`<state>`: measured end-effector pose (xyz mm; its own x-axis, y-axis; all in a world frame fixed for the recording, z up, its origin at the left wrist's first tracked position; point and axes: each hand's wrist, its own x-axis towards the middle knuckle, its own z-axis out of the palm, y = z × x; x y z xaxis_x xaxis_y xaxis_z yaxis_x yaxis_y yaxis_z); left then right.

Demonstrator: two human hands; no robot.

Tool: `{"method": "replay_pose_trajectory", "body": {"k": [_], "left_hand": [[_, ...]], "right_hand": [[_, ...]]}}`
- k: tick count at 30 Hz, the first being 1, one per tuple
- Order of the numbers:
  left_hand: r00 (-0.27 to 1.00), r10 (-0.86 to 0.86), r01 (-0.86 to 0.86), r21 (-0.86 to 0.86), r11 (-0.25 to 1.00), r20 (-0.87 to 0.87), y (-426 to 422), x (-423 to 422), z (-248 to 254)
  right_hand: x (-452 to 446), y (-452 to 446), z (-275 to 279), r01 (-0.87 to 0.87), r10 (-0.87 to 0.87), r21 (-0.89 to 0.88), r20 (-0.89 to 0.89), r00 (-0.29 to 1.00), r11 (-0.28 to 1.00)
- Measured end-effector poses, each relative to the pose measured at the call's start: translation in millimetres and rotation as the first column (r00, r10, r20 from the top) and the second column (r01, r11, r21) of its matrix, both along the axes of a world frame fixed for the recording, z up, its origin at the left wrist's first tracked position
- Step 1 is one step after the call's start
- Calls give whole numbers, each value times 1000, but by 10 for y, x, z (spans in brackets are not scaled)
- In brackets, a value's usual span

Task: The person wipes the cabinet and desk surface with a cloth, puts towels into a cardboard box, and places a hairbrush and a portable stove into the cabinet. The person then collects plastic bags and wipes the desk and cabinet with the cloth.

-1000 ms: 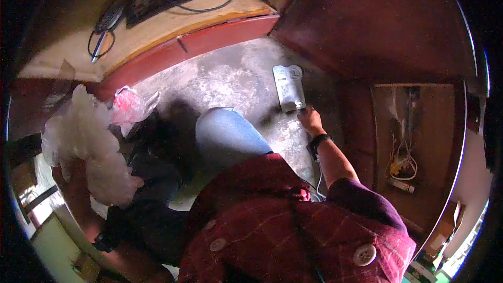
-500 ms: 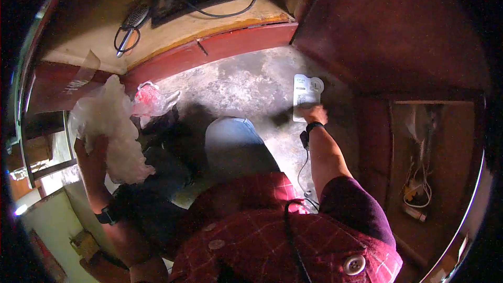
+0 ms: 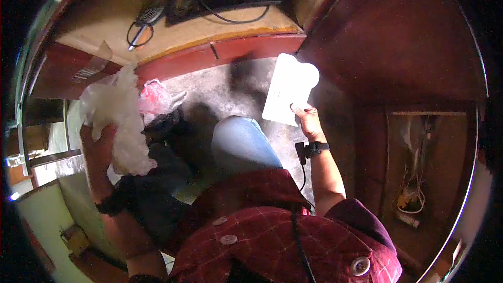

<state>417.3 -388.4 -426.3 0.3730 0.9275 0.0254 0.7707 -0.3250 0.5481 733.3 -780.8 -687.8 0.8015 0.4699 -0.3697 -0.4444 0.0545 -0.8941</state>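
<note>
My left hand (image 3: 98, 149) is closed on a crumpled, translucent white plastic bag (image 3: 126, 118) at the left. Part of the fingers is hidden by the bag. At the right, my right hand (image 3: 310, 123) pinches the lower corner of a flat white card (image 3: 287, 91) with a rounded tab on one side. The card is held up above the floor, and strong light washes out its print. Beyond the left-hand bag lies a smaller clear and pink plastic bag (image 3: 154, 98), touched by neither hand.
A hairbrush (image 3: 152, 15) and a dark flat object with a black cable (image 3: 236, 21) rest on a wooden shelf (image 3: 209, 26). Dark red panels (image 3: 398, 36) enclose the right side. White cables (image 3: 414, 194) hang in a recess there. My knee (image 3: 241, 139) rises over the concrete floor (image 3: 220, 84).
My right hand has lifted the white card off the floor and tilted it, its face turning bright in the light. My left hand still holds the plastic bag. The view has shifted slightly.
</note>
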Motion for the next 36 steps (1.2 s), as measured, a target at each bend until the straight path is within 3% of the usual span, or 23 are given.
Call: {"method": "replay_pose_trajectory", "body": {"k": [1,6,8,9,11,12,15,17,19,20,21,22,24,26,29,31,32,33,35,36], "left_hand": [[997,-24,25,-21,999,71,19,27,-16],[987,-139,144,-57,988,85,-20,264,123],[902,-334,328,69,942,274,-63,359,117],[898,-332,319,94,943,289,-64,362,134],[965,-238,247,-69,967,110,-33,331,154],[946,-236,260,-86,962,222,30,288,41],[895,-281,301,-3,954,347,-156,348,245],[913,-296,275,112,955,280,-63,248,196],[861,-301,342,-28,939,409,-112,261,335],[862,-294,330,-17,944,412,-127,276,343],[914,-264,271,18,962,308,-142,261,369],[953,-225,218,57,974,202,-166,259,375],[927,-268,266,41,963,262,-187,279,432],[892,-318,331,18,944,321,-153,278,437],[920,-303,309,19,951,247,-110,184,324],[935,-224,230,10,973,275,-89,132,247],[931,-185,202,-21,979,315,-65,98,205],[932,-186,204,-26,979,312,-98,82,208],[948,-115,122,-6,993,295,-178,70,271],[950,-106,117,-19,993,295,-162,42,278]], "right_hand": [[12,77,116,-46,46,39,22,999,998],[121,426,513,-139,126,64,174,977,988],[184,496,608,-200,213,-145,84,973,969],[190,539,665,-193,229,-230,143,963,954],[206,630,860,-163,230,-316,188,955,935],[275,686,696,-125,166,-202,201,965,971],[340,838,1038,-145,145,-15,196,970,989],[433,986,1170,-134,124,41,185,975,990],[621,1084,1203,-119,113,18,191,975,993],[811,1177,947,-82,64,108,163,985,991],[872,1287,967,-32,1,154,195,981,988],[999,1346,921,-46,10,165,210,978,985],[1180,1454,996,-49,7,177,227,974,983],[1311,1581,1259,-120,119,-14,275,954,993],[1832,1891,1082,-148,133,36,267,954,988],[2034,2092,1205,-47,72,-114,235,969,992],[2296,2168,982,-46,85,-134,298,951,990],[2488,2204,830,39,78,-348,317,945,937],[2464,2367,722,256,-193,-115,393,899,960],[2399,2378,693,251,-183,-128,393,901,959]]}}
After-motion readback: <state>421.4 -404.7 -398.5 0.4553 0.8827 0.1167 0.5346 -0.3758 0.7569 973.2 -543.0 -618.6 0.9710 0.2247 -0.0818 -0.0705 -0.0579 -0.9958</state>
